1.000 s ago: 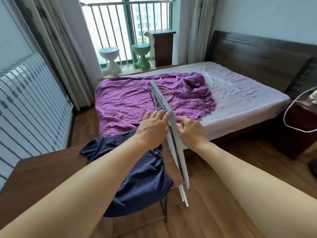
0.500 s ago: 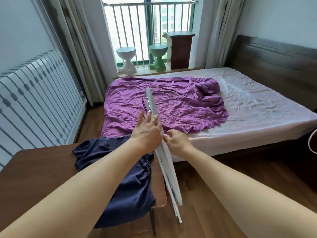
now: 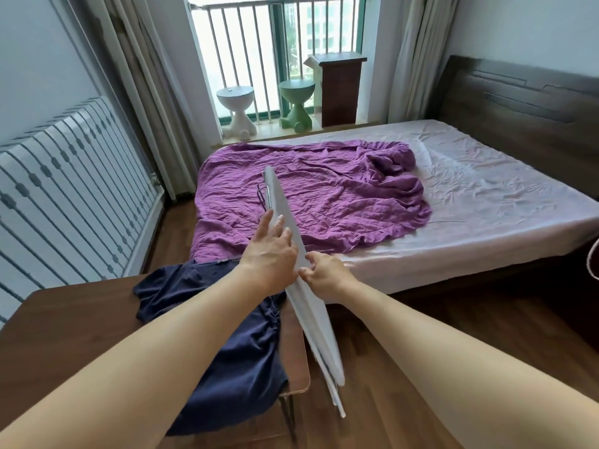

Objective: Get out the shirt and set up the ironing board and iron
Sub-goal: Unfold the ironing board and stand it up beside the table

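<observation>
A folded white ironing board (image 3: 319,322) stands on edge between the table and the bed, its metal legs folded flat on its left side. My left hand (image 3: 270,251) lies against the board's left face with fingers spread near the metal frame. My right hand (image 3: 325,270) pinches the board's right edge. A dark navy shirt (image 3: 233,345) lies crumpled on the brown wooden table (image 3: 64,335), draped over its right end. No iron is visible.
A bed (image 3: 470,196) with a pale sheet and a rumpled purple blanket (image 3: 324,196) fills the middle. A radiator (image 3: 64,189) lines the left wall. Two small stools and a dark cabinet (image 3: 340,89) stand by the window. A white cord (image 3: 591,257) shows at the right edge.
The view has swung left and up. The board has tilted so its far end leans left. My left hand has slid up the board with its fingers spread.
</observation>
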Demonstrator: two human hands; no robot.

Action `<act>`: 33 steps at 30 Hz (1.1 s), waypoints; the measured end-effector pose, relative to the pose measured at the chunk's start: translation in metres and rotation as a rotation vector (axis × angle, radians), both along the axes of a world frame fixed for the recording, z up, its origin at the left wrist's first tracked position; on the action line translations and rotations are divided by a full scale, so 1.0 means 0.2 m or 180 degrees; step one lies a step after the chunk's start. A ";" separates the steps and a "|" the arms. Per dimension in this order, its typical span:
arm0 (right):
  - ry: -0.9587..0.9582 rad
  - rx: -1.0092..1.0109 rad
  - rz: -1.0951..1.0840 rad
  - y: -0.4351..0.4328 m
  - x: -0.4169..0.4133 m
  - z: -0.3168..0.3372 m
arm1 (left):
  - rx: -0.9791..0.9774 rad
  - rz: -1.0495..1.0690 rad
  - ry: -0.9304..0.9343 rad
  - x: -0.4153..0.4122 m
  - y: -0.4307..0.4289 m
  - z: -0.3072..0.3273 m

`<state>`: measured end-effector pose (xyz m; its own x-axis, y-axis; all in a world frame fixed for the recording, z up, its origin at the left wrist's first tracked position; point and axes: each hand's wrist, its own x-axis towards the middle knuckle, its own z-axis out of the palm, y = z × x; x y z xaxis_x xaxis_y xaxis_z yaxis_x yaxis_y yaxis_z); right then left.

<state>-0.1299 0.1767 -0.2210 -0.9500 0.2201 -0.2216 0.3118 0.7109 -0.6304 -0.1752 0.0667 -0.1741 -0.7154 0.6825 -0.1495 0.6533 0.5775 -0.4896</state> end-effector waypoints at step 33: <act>-0.1134 -0.3003 -0.1399 0.03 -0.01 -0.29 | -0.1702 -0.1121 0.1069 0.00 0.09 -0.25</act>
<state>-0.1316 0.1828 -0.2798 -0.6784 0.1216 -0.7246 0.6917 -0.2268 -0.6856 -0.1761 0.0847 -0.2248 -0.5324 0.7760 -0.3382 0.5213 -0.0143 -0.8532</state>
